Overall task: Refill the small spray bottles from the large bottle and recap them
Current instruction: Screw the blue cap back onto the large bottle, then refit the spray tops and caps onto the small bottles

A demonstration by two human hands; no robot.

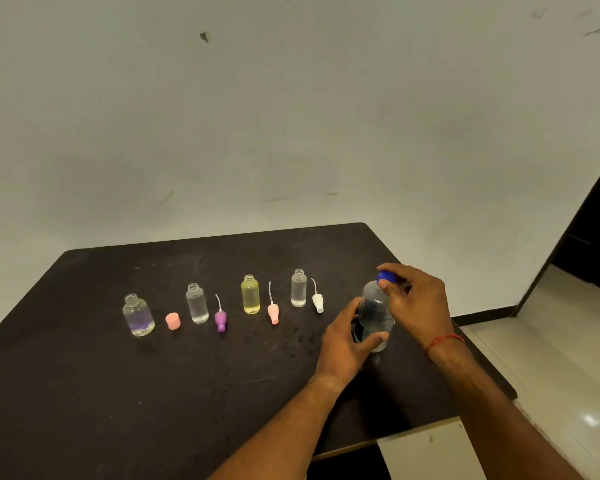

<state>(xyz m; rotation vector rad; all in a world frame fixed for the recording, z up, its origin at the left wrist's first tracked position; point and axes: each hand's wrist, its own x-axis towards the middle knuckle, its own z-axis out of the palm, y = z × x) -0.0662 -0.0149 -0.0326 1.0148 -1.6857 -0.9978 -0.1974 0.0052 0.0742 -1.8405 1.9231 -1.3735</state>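
Now the left hand [347,341] wraps round the large bottle [374,303], which stands upright on the desk [84,393]. The right hand [418,299] pinches its blue cap [386,278] from above. Four small bottles [250,294] stand open well left of both hands, their tops [273,313] lying beside them. Squeezing the soft body once the cap comes off could, I judge, spill liquid, and a reaching forearm might topple those light bottles.

A dark table [84,393] stands by a scuffed pale wall [291,116], tiled floor [551,358] beside.
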